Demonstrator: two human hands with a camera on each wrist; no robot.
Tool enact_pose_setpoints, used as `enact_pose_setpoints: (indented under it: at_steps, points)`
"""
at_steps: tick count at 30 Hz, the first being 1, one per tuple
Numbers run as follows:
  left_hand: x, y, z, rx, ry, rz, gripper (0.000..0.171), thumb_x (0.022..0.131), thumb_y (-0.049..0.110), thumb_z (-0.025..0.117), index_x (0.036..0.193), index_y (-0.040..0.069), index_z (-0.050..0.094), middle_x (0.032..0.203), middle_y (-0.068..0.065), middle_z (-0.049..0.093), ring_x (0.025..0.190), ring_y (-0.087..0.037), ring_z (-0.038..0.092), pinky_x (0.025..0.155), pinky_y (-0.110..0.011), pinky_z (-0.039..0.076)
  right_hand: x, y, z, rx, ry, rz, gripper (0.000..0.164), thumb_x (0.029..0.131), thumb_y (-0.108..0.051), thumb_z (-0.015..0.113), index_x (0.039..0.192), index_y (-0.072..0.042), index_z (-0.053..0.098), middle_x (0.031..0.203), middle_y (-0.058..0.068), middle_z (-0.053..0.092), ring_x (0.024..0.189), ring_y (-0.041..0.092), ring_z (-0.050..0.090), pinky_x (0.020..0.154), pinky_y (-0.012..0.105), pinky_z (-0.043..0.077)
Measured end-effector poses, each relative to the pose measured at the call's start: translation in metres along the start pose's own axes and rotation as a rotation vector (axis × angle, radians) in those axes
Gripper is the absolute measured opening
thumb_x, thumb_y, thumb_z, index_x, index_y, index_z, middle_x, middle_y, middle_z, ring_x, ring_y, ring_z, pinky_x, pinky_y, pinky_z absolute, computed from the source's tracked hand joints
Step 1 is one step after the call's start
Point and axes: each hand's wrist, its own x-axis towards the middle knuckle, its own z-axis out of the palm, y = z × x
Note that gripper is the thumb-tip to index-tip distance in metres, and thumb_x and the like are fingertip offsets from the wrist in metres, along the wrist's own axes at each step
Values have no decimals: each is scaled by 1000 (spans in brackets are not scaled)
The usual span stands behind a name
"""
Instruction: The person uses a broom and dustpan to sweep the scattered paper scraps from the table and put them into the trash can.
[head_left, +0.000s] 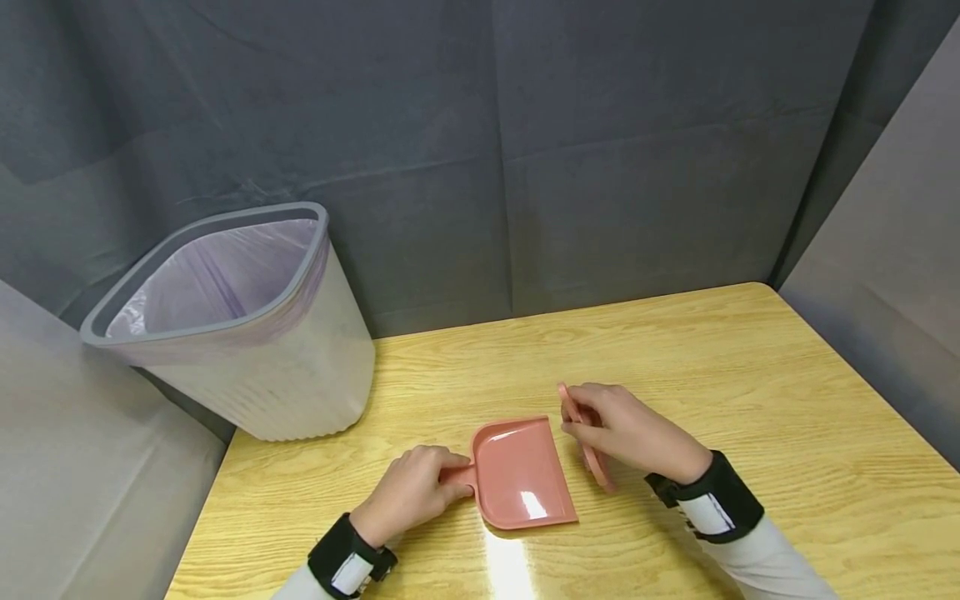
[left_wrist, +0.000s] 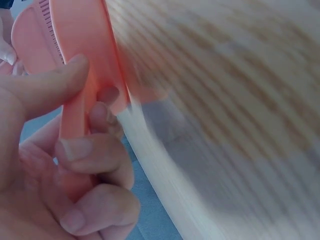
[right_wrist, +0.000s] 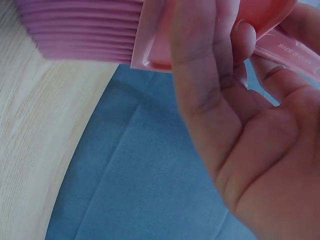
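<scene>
In the head view a pink dustpan (head_left: 521, 475) lies at the front middle of the wooden table, its wide edge facing right. My left hand (head_left: 408, 492) grips its short handle (left_wrist: 75, 117) from the left, with thumb and fingers wrapped round it in the left wrist view. Just right of the pan's edge, my right hand (head_left: 633, 429) holds a pink hand brush (head_left: 597, 467) on its side. Purple-pink bristles (right_wrist: 90, 30) point away from the fingers in the right wrist view, close over the tabletop. Part of the brush's body is hidden behind those fingers.
A pale waste bin (head_left: 300, 383) with a grey rim and a translucent liner (head_left: 232, 267) stands at the back left of the table (head_left: 750, 375). Dark grey cloth (head_left: 637, 167) hangs behind, and light panels (head_left: 892, 250) close off both sides.
</scene>
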Motion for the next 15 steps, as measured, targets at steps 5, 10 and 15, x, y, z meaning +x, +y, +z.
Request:
enact_pose_setpoints:
  at_steps: [5, 10, 15]
  points:
    - [0, -1, 1, 1, 2, 1, 30, 88, 32, 84, 112, 14, 81, 87, 8, 72, 71, -3, 55, 59, -24, 44, -3, 0, -8, 25, 24, -4, 8, 105, -16, 62, 96, -16, 61, 79, -7, 56, 72, 9, 54, 66, 27, 45]
    - [0, -1, 1, -1, 3, 4, 30, 88, 32, 84, 112, 15, 81, 88, 7, 73, 71, -4, 56, 58, -24, 43, -7, 3, -20, -54, 125, 19, 8, 104, -13, 62, 97, -15, 61, 83, -5, 56, 75, 10, 55, 68, 28, 46]
    - [1, -1, 0, -9, -1, 0, 30, 87, 31, 85, 112, 15, 81, 87, 8, 72, 69, -4, 54, 56, -24, 41, -7, 4, -22, -102, 190, 52, 11, 103, -13, 64, 93, -15, 59, 86, -2, 55, 75, 12, 55, 67, 28, 45]
